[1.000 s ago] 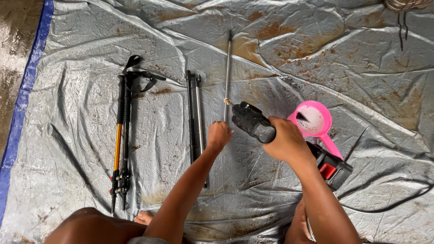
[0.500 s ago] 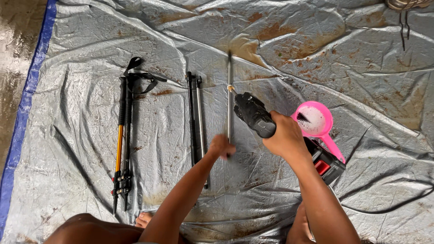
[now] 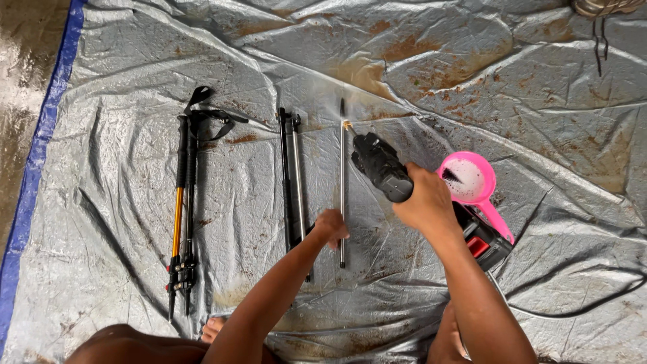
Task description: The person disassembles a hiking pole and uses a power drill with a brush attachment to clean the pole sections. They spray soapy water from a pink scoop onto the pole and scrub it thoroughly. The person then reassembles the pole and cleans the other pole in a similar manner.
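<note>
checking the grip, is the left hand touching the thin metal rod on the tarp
Touching. The head view shows the left hand with its fingers closed against the lower part of the rod, no gap between them.

Soft, even daylight is falling from above, and nothing is casting a hard shadow. The crinkled silver-grey plastic tarpaulin (image 3: 168, 61) is throwing back pale sheen along its creases, brightest across the far middle and right. At the far left, the wet brown floor (image 3: 27, 61) is glaring with white reflections beside the tarpaulin's blue edge strip (image 3: 40, 155). Faint, diffuse shadows are sitting just under the thin grey metal pole (image 3: 342, 195) and under the forearms near the viewer. The picture is staying sharp across most of the sheet. A misty haze is softening the spot at the far tip of the black handheld sprayer (image 3: 381, 166). The near edge is looking slightly blurred.
</note>
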